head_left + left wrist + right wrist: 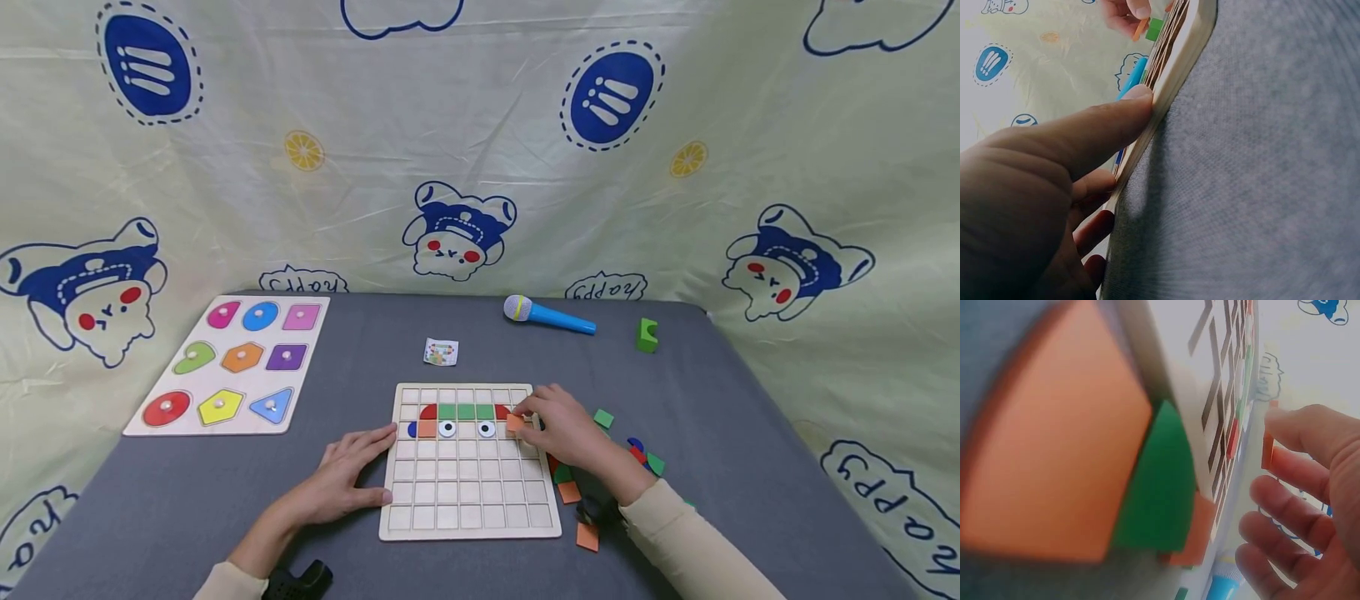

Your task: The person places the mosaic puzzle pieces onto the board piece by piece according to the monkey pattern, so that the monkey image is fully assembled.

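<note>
A pale wooden grid board (469,493) lies on the table. Its second row holds green square tiles (466,412) between two red pieces (428,412) with rounded corners. Below them sit a blue rounded piece (412,429), an orange square (427,429) and two eye tiles (486,429). My left hand (342,473) rests against the board's left edge, thumb and fingers spread along it. Between thumb and index finger, my right hand (567,427) pinches an orange square tile (1267,440) over the board's right side, near the right-hand red piece.
Loose green, orange, red and blue pieces (587,537) lie right of the board, some under the right forearm. A shape puzzle (300,392) is at left. Behind the board are a small picture card (440,352), a toy microphone (558,318) and a green block (647,335).
</note>
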The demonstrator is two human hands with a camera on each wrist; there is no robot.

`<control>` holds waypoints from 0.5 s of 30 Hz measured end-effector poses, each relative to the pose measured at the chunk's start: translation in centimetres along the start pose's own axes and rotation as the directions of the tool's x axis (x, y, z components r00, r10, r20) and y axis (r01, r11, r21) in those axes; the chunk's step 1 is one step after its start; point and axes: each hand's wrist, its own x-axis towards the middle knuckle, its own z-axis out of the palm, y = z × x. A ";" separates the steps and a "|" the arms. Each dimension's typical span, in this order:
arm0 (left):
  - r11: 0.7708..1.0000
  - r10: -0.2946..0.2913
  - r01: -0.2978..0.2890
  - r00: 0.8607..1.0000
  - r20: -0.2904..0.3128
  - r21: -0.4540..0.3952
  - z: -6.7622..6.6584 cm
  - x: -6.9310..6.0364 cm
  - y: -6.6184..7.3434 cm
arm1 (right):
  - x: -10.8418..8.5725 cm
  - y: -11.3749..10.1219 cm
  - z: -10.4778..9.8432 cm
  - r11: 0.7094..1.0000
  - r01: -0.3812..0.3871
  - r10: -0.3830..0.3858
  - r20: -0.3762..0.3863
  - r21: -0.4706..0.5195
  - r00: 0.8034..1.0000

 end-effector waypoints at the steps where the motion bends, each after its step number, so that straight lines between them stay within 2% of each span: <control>1: 1.000 0.000 0.000 1.000 0.000 0.000 0.0 0.0 0.0 | 0.2 -0.1 0.1 1.000 -0.002 0.002 0.007 -0.001 1.000; 5: 1.000 0.004 -0.004 1.000 -0.003 0.001 -0.1 0.0 0.0 | 0.9 -0.2 0.5 1.000 -0.008 0.008 0.041 -0.007 0.999; 8: 1.000 0.004 -0.004 1.000 -0.002 -0.004 -0.1 0.0 0.1 | 1.0 -0.2 0.9 0.999 0.024 -0.023 0.050 -0.024 0.999; 15: 1.000 0.001 -0.001 1.000 0.003 -0.015 -0.2 -0.1 0.2 | 1.0 -0.2 1.3 0.997 0.065 -0.064 0.027 -0.041 0.998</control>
